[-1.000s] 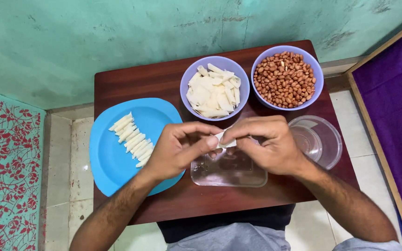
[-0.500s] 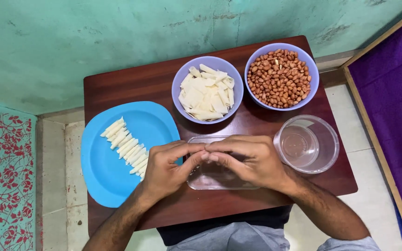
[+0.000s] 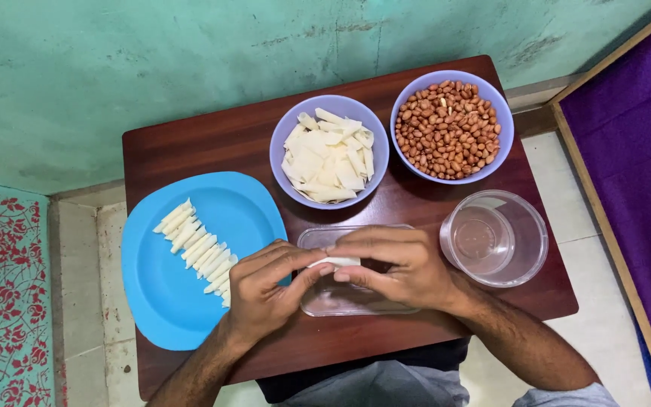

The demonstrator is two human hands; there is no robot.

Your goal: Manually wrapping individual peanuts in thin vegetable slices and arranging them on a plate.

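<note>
Over a clear rectangular tray (image 3: 356,301) at the near edge of the dark wooden surface (image 3: 212,143), left hand (image 3: 261,290) and right hand (image 3: 397,267) meeting, each grip narrowed onto one end of a small white roll (image 3: 334,262). Best kept tight and even, thumbs pressing, to match the finished rolls (image 3: 199,247) lined on the blue plate (image 3: 160,301). Beyond: empty clear cup (image 3: 495,240), bowl of white strips (image 3: 329,160), bowl of peanuts (image 3: 450,126).
</note>
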